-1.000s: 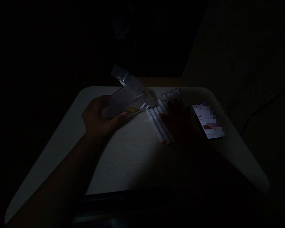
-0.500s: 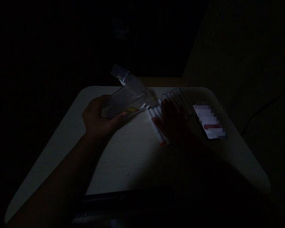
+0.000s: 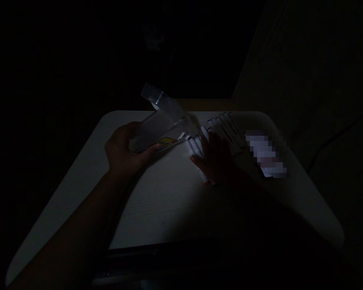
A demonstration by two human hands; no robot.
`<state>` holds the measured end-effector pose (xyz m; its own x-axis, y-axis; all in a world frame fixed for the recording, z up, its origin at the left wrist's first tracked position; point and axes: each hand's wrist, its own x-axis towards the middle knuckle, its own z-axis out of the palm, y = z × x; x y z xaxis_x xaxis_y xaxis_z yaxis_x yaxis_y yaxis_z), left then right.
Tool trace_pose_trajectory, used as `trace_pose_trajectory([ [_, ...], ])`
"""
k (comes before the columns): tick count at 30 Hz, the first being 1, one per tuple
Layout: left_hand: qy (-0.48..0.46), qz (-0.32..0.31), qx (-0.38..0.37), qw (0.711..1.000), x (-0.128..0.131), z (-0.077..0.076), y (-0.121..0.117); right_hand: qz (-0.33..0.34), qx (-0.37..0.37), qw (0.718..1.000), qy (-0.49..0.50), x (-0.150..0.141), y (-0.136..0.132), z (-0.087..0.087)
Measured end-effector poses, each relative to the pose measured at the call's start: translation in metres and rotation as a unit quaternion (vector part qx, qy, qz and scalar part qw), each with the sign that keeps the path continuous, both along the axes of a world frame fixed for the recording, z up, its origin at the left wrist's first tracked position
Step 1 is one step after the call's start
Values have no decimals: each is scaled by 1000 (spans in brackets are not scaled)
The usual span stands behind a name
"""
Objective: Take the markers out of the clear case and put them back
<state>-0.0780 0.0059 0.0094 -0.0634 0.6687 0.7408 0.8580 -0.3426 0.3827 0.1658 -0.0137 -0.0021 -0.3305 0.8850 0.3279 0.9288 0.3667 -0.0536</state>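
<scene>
Markers (image 3: 195, 146) lay right of centre toward the far edge of the bench (image 3: 145, 205), slanting far-left to near-right under the nearer right hand (image 3: 216, 159), half-open, any grip unclear, while the left hand (image 3: 119, 151) clasped the clear case (image 3: 157, 125).

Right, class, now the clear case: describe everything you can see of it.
The case is boxy and see-through, apparently plastic, with faint glints on its edges. A clear part, probably the lid, slants upward, so it looks open. A yellow-and-dark label shows low on the near side. The left hand grips its left end, left of the markers. Darkness hides finer detail.
</scene>
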Motion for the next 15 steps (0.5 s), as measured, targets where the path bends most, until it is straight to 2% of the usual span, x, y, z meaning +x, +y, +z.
trace_pose_trajectory([
  [3,-3,-1,-3,1000,1,0,0,2,12,1000,3,0,-1,1],
  [9,4,-1,-2,1000,0,1,0,57,17,998,-12,-4,-5,3],
  [15,9,-5,-4,1000,-1,1,0,55,11,998,-11,-4,-4,2],
])
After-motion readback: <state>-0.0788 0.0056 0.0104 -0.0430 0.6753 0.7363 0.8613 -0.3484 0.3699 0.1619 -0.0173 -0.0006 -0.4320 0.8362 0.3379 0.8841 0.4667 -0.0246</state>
